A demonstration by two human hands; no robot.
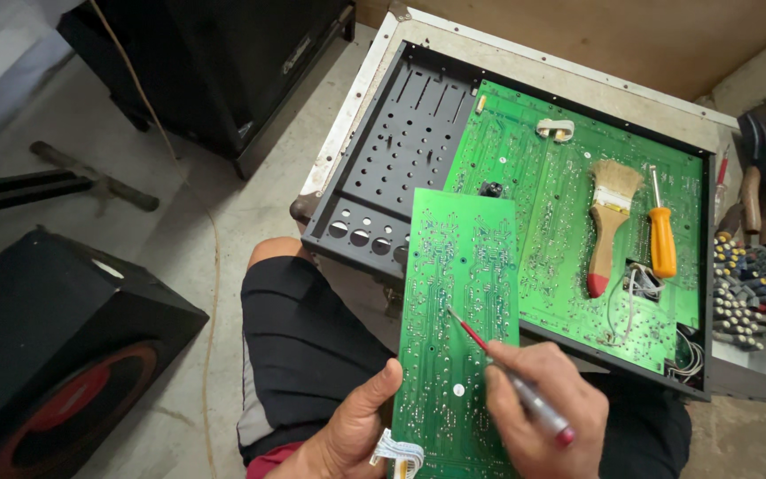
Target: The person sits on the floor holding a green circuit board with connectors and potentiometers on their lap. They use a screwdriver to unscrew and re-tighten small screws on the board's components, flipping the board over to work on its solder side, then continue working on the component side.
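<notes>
Over the person's lap, at about six o'clock in the head view, a long green circuit board (461,328) is held solder side up, its far end leaning on the front edge of an open black metal chassis (383,168). The left hand (352,435) clasps the board's near left edge, thumb up along the edge and the other fingers hidden beneath; a bundle of white wires (398,451) hangs at the corner beside it. The right hand (543,412) pinches a red-shafted probing tool (507,372) like a pen, fingers closed round its clear handle, and the thin tip rests on the solder tracks near the board's middle, pointing toward ten o'clock.

At one o'clock, a larger green circuit board (569,204) lies inside the chassis. On it rest a wooden-handled paintbrush (609,226) with a red end and, just to its right, an orange-handled screwdriver (661,232). At three o'clock sits a heap of small coloured connectors (742,284). At eight o'clock a black speaker box (55,355) stands on the concrete floor (197,222).

Judging from the grip, the probing goes best with the board kept steady by the left thumb, the tip pressed lightly on one joint at a time, and the shaft held steep enough not to bridge neighbouring tracks.
</notes>
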